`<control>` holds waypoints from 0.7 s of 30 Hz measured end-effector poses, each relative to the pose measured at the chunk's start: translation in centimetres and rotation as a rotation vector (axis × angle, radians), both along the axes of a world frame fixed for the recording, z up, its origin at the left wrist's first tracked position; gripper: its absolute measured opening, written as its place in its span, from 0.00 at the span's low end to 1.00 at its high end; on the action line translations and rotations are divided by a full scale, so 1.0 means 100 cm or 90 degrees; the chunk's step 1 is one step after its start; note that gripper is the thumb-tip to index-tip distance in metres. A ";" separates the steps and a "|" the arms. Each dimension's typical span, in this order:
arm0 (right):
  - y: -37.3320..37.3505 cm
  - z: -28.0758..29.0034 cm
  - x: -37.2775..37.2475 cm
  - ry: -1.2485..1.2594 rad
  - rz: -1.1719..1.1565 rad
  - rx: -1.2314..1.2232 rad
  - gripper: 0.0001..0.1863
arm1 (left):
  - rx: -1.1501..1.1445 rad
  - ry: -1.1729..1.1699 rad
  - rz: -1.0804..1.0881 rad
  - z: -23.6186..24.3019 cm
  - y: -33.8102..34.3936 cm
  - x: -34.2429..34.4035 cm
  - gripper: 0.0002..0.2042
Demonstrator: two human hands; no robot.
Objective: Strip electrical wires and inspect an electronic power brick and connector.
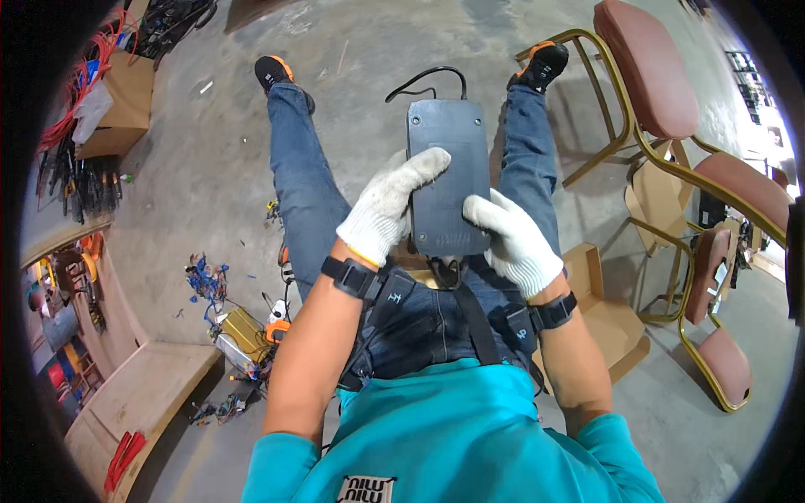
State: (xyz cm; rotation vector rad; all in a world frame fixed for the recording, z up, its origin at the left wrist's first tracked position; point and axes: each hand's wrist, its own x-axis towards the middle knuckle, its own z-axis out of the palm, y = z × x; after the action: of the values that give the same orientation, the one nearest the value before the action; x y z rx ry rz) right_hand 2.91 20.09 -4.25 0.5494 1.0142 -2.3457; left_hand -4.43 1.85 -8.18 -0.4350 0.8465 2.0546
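A dark grey rectangular electronic box [449, 189], much like a charger or power adapter, is held up between my legs. Small screws sit in its visible corners, and a black cord [436, 74] loops out of its far end. More black cord [449, 272] shows at its near end. My gloved left hand [387, 199] grips the left side, thumb lying over the face. On the lower right edge my gloved right hand [513, 239] is closed, its thumb on the face too. The fingers of both hands are mostly hidden behind the box.
An open cardboard box [616, 331] lies on the floor at my right, by pink-cushioned chairs [650, 71]. Left of me are colourful wire scraps [207, 279], a gold metal case [243, 335] and a low wooden bench [138, 394]. Farther left stands a carton [122, 105] with red cables.
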 end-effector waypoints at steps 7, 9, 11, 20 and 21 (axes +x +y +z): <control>0.004 -0.018 -0.010 -0.039 -0.019 0.099 0.24 | -0.004 -0.047 0.096 0.015 -0.012 -0.002 0.23; 0.015 -0.012 -0.009 -0.039 -0.020 0.094 0.22 | -0.009 -0.003 0.125 0.022 -0.021 -0.005 0.17; 0.027 -0.011 -0.004 -0.031 -0.064 0.079 0.20 | -0.023 0.059 0.174 0.034 -0.037 -0.007 0.16; 0.073 -0.012 0.007 -0.050 -0.218 0.097 0.17 | -0.119 0.122 0.399 0.046 -0.110 -0.008 0.20; 0.077 -0.017 0.006 -0.063 -0.243 0.097 0.16 | -0.119 0.126 0.397 0.048 -0.111 -0.006 0.20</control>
State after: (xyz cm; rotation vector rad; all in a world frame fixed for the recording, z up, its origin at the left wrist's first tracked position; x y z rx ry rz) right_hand 3.46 27.79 -5.93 0.9837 1.1284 -2.5453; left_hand -5.07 -9.24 -3.36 -0.6703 1.1298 2.6309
